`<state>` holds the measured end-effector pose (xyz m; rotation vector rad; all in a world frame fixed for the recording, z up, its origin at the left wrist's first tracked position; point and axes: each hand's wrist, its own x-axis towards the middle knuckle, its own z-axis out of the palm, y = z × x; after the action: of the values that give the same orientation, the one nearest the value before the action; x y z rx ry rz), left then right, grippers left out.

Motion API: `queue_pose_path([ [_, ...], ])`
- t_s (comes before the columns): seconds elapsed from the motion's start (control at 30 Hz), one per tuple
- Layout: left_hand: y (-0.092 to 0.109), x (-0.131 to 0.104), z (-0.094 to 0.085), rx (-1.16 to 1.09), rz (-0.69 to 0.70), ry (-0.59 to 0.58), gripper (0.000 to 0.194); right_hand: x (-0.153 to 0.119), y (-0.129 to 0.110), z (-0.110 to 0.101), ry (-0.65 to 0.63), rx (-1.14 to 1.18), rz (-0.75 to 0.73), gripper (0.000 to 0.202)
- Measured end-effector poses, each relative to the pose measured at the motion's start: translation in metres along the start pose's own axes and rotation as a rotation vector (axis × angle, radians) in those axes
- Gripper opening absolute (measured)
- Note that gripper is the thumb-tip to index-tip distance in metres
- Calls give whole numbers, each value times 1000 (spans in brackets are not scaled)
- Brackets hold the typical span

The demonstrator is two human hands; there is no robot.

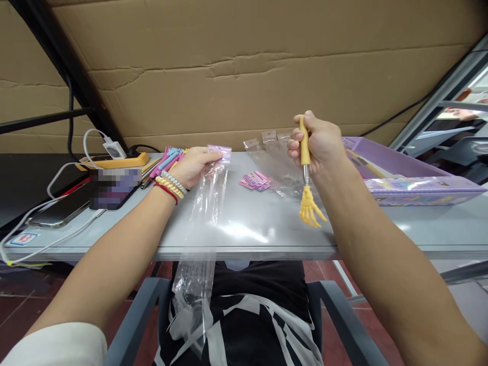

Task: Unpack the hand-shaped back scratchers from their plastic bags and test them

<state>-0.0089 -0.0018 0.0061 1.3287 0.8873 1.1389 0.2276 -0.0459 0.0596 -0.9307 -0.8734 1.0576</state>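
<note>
My left hand pinches the purple header of a long clear plastic bag, which hangs over the table's front edge onto my lap. In my right hand is a yellow stick with a metal shaft and a small yellow hand-shaped end pointing down; my fingers wrap round its handle. Small pink and purple cards lie in a loose pile between my hands. Clear bags lie flat behind and beside my right hand. Pink, blue and yellow sticks are bunched behind my left wrist.
On the right stands an open purple box with items inside. Phones, white cables and a yellow power strip occupy the left of the grey table. Cardboard rises behind it.
</note>
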Motion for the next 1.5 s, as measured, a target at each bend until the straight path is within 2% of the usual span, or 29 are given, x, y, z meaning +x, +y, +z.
queue_pose_path([
  [0.07,-4,-1,5,57,20,-60,21,-11,1,5,-79,-42,-35,23],
  [0.13,-6,-1,9,98,36,-96,22,-24,-2,6,-129,-134,-186,21],
  [0.27,-5,-3,12,141,41,-110,23,-50,-8,0,-110,-395,-783,22],
  [0.37,-1,-5,15,163,-3,-108,20,-59,-8,-6,-120,-752,-1289,16],
  [0.43,1,-6,16,181,-36,-121,18,-56,-3,-7,-216,-979,-1509,7],
  [0.47,1,-7,17,189,-51,-129,18,-53,0,-7,-269,-1059,-1552,7],
  [0.5,2,-7,18,195,-61,-134,18,-48,5,-6,-316,-1127,-1543,10],
  [0.6,2,-9,20,214,-76,-151,19,-32,25,-1,-377,-1354,-1363,22],
  [0.73,2,-12,23,278,-95,-210,22,-18,49,5,-419,-1624,-1150,21],
  [0.87,3,-16,27,390,-138,-243,21,-16,60,9,-435,-1675,-1079,25],
  [1.0,3,-17,30,451,-124,-240,23,-16,63,10,-430,-1665,-1018,27],
  [1.2,2,-17,32,502,-92,-273,22,-13,63,12,-339,-1680,-970,26],
  [1.27,2,-17,32,529,-85,-287,22,-11,62,11,-314,-1661,-1001,28],
  [1.4,3,-17,30,593,-79,-291,20,-7,59,4,-349,-1603,-1136,33],
  [1.5,3,-17,29,617,-63,-312,21,-6,56,-1,-381,-1594,-1137,26],
])
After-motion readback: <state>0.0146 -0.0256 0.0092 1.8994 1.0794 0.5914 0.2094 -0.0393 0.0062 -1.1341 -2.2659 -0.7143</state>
